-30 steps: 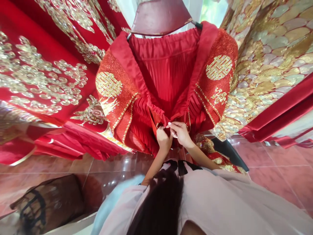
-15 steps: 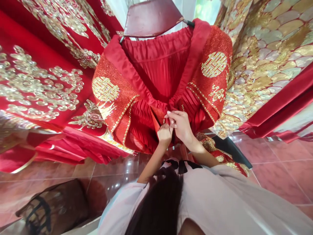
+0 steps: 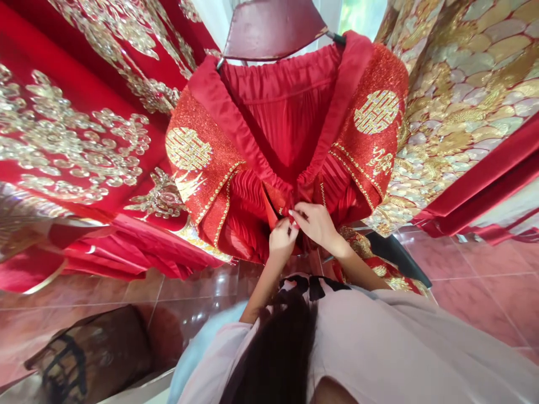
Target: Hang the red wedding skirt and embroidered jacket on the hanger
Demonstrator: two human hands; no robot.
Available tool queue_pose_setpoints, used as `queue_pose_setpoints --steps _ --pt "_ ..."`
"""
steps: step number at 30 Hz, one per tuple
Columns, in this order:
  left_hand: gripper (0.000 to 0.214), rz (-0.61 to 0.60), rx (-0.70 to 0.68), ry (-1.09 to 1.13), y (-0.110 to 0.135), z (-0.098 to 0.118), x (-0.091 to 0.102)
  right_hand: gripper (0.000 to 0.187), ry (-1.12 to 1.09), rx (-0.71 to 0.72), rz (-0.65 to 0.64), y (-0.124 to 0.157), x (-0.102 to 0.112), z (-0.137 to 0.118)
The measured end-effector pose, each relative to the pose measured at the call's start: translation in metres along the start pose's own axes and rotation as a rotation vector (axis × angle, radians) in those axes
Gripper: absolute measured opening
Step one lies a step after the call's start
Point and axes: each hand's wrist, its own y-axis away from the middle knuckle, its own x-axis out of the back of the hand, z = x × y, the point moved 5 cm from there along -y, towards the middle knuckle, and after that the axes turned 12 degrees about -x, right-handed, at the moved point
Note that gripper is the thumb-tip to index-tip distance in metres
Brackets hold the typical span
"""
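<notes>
A red pleated skirt with a gathered waistband and glittering, gold-embroidered panels hangs from a dark reddish hanger. Its waistband dips to a point at the front, where both my hands meet. My left hand is closed in a pinch on a red drawstring just below that point. From the right, my right hand pinches the same string, thumb and forefinger together, its tips almost touching the left fingers. Most of the string is hidden by my fingers and the red cloth.
Beaded red garments hang at the left. A gold scale-patterned garment is on the right. Below are pinkish floor tiles, a brown bag at lower left and a dark flat object at right.
Both hands have moved slightly lower relative to the waistband, and the fingers have shifted on the string. The left hand has turned, showing its thumb and forefinger. The view has shifted a little.
</notes>
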Motion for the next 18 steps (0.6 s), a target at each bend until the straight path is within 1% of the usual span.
queue_pose_setpoints --steps 2,5,7,9,10,11,12,13,14,15,16,17,18 --pt "0.025 0.084 -0.012 0.054 -0.001 0.004 0.015 0.027 0.005 0.035 -0.108 0.015 -0.008 0.007" --pt "0.028 0.218 -0.101 0.233 -0.004 0.019 0.03 0.025 -0.033 0.036 -0.162 0.035 -0.018 0.016" --pt "0.03 0.256 -0.14 0.385 -0.007 0.029 0.032 0.022 -0.09 0.038 -0.216 0.039 -0.018 0.017" --pt "0.036 0.267 -0.105 0.506 -0.01 0.034 0.029 0.023 -0.181 0.032 -0.295 0.032 -0.01 0.017" --pt "0.039 0.284 -0.067 0.552 -0.01 0.035 0.028 0.026 -0.247 0.013 -0.311 0.025 -0.002 0.017" --pt "0.04 0.303 -0.025 0.589 -0.01 0.034 0.027 0.03 -0.319 -0.019 -0.279 0.016 0.008 0.018" --pt "0.042 0.321 0.016 0.619 -0.009 0.032 0.028 0.03 -0.384 -0.057 -0.194 0.005 0.02 0.02" --pt "0.043 0.334 0.051 0.643 -0.007 0.03 0.029 0.029 -0.432 -0.089 -0.08 -0.005 0.031 0.022" --pt "0.044 0.342 0.08 0.662 -0.006 0.028 0.031 0.027 -0.456 -0.107 0.028 -0.013 0.04 0.022" --pt "0.045 0.342 0.099 0.679 -0.004 0.026 0.034 0.026 -0.449 -0.104 0.109 -0.019 0.045 0.021" --pt "0.046 0.338 0.111 0.691 -0.002 0.024 0.036 0.025 -0.414 -0.085 0.153 -0.022 0.045 0.019" --pt "0.046 0.335 0.12 0.695 -0.001 0.022 0.039 0.025 -0.365 -0.051 0.142 -0.022 0.04 0.015" --pt "0.047 0.335 0.131 0.692 0.001 0.02 0.041 0.028 -0.319 -0.014 0.075 -0.019 0.029 0.011"
